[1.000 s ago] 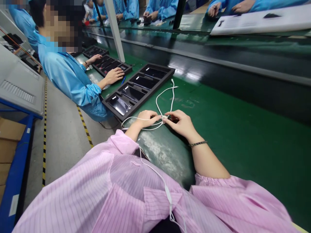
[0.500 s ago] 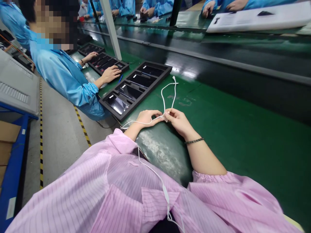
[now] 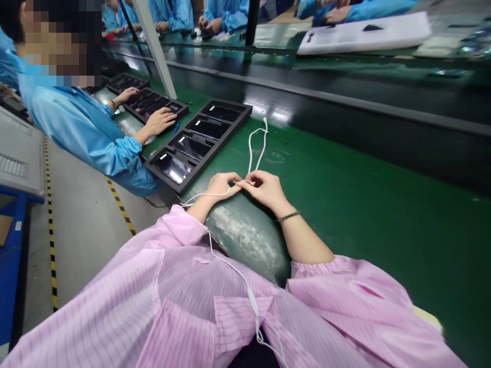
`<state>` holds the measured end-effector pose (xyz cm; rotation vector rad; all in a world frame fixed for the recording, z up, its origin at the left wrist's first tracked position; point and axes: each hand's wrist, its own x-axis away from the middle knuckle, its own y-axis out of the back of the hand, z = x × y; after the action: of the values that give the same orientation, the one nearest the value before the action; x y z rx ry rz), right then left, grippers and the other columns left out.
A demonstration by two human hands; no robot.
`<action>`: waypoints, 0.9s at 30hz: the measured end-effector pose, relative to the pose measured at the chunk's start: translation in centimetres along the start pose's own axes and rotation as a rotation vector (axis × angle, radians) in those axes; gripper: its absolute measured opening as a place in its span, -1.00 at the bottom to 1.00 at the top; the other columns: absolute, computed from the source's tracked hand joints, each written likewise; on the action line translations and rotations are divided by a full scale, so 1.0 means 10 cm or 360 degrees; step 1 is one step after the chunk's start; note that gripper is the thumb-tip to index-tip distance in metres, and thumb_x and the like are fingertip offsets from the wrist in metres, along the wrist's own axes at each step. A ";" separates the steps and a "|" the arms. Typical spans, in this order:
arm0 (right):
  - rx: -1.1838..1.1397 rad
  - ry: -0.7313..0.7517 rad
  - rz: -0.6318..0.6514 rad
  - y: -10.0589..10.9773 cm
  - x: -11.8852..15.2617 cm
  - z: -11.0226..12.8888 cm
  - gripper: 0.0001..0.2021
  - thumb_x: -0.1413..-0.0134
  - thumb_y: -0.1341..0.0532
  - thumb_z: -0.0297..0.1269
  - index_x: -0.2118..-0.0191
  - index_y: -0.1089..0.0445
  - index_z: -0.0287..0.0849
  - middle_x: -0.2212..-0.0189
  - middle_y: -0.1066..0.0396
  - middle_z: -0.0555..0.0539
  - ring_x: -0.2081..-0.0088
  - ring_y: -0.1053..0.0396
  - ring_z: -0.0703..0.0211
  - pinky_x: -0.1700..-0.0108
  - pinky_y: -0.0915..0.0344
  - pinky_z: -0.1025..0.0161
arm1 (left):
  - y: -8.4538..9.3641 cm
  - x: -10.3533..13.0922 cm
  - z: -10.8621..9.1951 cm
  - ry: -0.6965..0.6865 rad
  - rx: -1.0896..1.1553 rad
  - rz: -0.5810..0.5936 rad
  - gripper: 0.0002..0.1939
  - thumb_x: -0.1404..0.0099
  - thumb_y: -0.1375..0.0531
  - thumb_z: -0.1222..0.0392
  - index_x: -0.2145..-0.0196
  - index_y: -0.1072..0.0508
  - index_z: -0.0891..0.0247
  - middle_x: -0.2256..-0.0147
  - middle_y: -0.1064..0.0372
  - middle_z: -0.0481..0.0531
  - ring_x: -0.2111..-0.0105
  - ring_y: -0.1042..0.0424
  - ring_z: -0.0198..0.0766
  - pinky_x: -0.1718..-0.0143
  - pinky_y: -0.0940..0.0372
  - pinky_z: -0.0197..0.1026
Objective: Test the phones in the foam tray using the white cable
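In front of me, a thin white cable [image 3: 250,145] makes a narrow loop that stands out past my fingers over the green table. My left hand [image 3: 221,185] pinches it with thumb and forefinger, and another strand runs over the back of that hand towards the wrist. Fingertips meeting the left ones, my right hand [image 3: 266,190] is also closed on the cable. What lies right between the fingers is mostly hidden. More white cord hangs down over my pink striped smock [image 3: 192,286], with a thicker piece where it splits into thinner strands.
Left of my hands lies a black foam tray [image 3: 215,148] with several dark-screened phones in its slots. A co-worker in a blue smock [image 3: 72,120] has hands on another tray [image 3: 153,105]. Beyond runs a dark conveyor belt [image 3: 345,97]; a grey post [image 3: 157,56] rises at its near side.
My right fingers have closed in against the left fingertips, covering the small bit of cable seen between them before. The whole view has shifted slightly, so things appear further left.
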<state>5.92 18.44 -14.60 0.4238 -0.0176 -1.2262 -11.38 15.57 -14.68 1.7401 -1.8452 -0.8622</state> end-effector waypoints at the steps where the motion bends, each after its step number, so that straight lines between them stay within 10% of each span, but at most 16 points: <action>1: 0.0077 0.0025 -0.0018 -0.02 0.00 0.03 -0.52 0.06 -0.37 0.22 0.53 -0.27 -0.08 0.52 -0.33 -0.05 0.42 -0.25 0.11 0.26 -0.24 0.13 | 0.02 0.00 -0.02 0.0028 -0.0045 0.0001 -0.84 -0.21 -0.28 0.12 0.30 -0.61 0.24 0.31 -0.61 0.02 0.31 -0.52 -0.25 0.22 -0.30 -0.28; 10: 0.0754 0.0069 -0.0148 -0.01 0.02 0.42 -0.75 -0.03 -0.20 -0.37 0.62 -0.27 -0.03 0.38 -0.52 0.09 0.15 -0.40 0.19 0.02 -0.34 0.26 | 0.17 -0.04 -0.24 0.0184 -0.0156 -0.0242 -0.60 0.06 -0.17 -0.19 0.51 -0.51 0.21 0.56 -0.48 0.04 0.50 -0.39 -0.14 0.42 -0.27 -0.18; 13: 0.0887 0.0069 -0.0226 -0.02 0.03 0.45 -0.75 -0.02 -0.08 -0.33 0.62 -0.27 0.02 0.33 -0.55 0.26 0.08 -0.40 0.22 0.08 -0.38 0.24 | 0.17 -0.13 -0.20 0.0278 -0.0183 -0.0264 -0.57 0.17 -0.16 -0.25 0.53 -0.46 0.17 0.73 -0.18 -0.08 0.61 -0.22 -0.18 0.49 -0.18 -0.17; 20: 0.1083 -0.0034 -0.0293 -0.15 0.00 0.41 -0.76 -0.03 -0.14 -0.34 0.61 -0.26 0.04 0.29 -0.57 0.17 0.09 -0.43 0.19 0.11 -0.42 0.26 | 0.16 -0.16 -0.22 0.0383 -0.0127 -0.0302 -0.59 0.22 -0.18 -0.23 0.57 -0.46 0.16 0.77 -0.16 -0.09 0.62 -0.23 -0.18 0.50 -0.17 -0.15; 27: 0.0745 -0.0162 -0.0132 -0.22 0.00 0.16 -0.81 -0.34 -0.23 -0.17 0.23 -0.46 -0.19 0.20 -0.48 -0.07 0.16 -0.43 0.19 0.04 -0.44 0.12 | 0.15 -0.06 -0.41 0.0175 0.0069 -0.0081 -0.72 0.01 -0.23 -0.01 0.56 -0.59 0.26 0.48 -0.59 0.14 0.43 -0.51 -0.09 0.33 -0.37 -0.14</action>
<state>3.55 17.34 -13.88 0.7735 -0.3834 -1.3236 -9.52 15.63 -10.65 1.8301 -1.7680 -0.7352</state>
